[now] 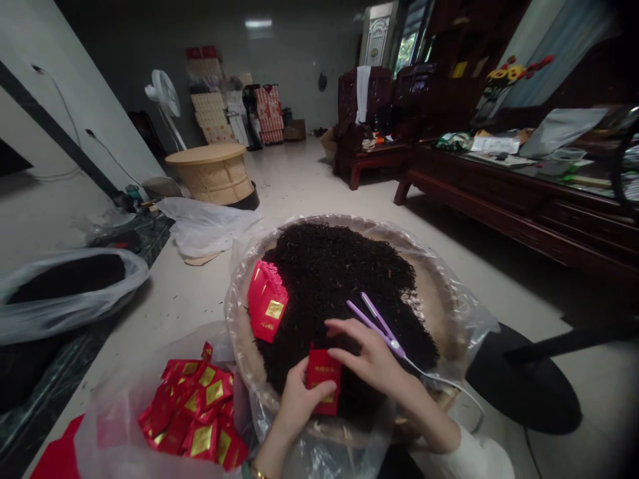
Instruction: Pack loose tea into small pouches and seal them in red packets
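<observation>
My left hand [298, 398] is closed on a red packet [324, 376] with gold print, thumb across its front, holding it upright at the near side of a wide round basket [452, 313] lined with clear plastic. Over the packet's top right corner is my right hand [367, 352], its fingers apart; whether a fingertip touches the packet is hard to tell. Dark dried leaves, which look like tea [334, 273], are heaped in the basket. A purple hair straightener [382, 326] lies on them with its jaws apart. A row of red packets [267, 303] leans at the left.
A plastic bag [112, 412] of filled-looking red packets stands at lower left. Behind it sits another bag [134, 276] of dark leaves. A fan's black base [524, 382] is at right, near the straightener's white cord [449, 382]. Farther back are a round wooden stand [212, 176] and a dark table [479, 186].
</observation>
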`<action>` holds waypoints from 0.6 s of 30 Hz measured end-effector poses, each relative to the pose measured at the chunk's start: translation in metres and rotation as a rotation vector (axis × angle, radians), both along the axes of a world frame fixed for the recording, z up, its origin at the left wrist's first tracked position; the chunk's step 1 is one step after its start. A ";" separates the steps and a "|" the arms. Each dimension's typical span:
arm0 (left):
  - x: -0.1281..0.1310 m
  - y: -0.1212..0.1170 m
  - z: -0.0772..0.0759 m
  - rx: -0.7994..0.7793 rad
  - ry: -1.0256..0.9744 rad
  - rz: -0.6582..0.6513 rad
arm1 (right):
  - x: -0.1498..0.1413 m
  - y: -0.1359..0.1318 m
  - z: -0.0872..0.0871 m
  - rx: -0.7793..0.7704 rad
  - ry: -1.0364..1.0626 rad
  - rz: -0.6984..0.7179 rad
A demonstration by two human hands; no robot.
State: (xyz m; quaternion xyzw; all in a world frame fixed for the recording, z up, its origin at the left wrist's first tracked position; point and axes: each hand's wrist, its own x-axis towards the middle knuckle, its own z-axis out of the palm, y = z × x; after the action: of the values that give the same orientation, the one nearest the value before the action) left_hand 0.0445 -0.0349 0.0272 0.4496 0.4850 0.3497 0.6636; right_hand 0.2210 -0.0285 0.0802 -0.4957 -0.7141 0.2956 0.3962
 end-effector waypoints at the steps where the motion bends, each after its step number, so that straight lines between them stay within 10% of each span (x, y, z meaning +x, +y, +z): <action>1: 0.000 0.000 0.000 -0.015 -0.006 -0.002 | 0.000 -0.001 -0.004 -0.015 0.034 -0.057; 18: 0.007 0.010 0.021 0.168 0.103 0.099 | -0.011 0.004 -0.003 -0.177 -0.124 0.023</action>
State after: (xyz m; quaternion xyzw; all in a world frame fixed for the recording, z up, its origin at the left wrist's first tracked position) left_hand 0.0516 -0.0246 0.0477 0.4966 0.5092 0.3976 0.5797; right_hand 0.2098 -0.0244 0.0769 -0.5378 -0.7141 0.3306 0.3025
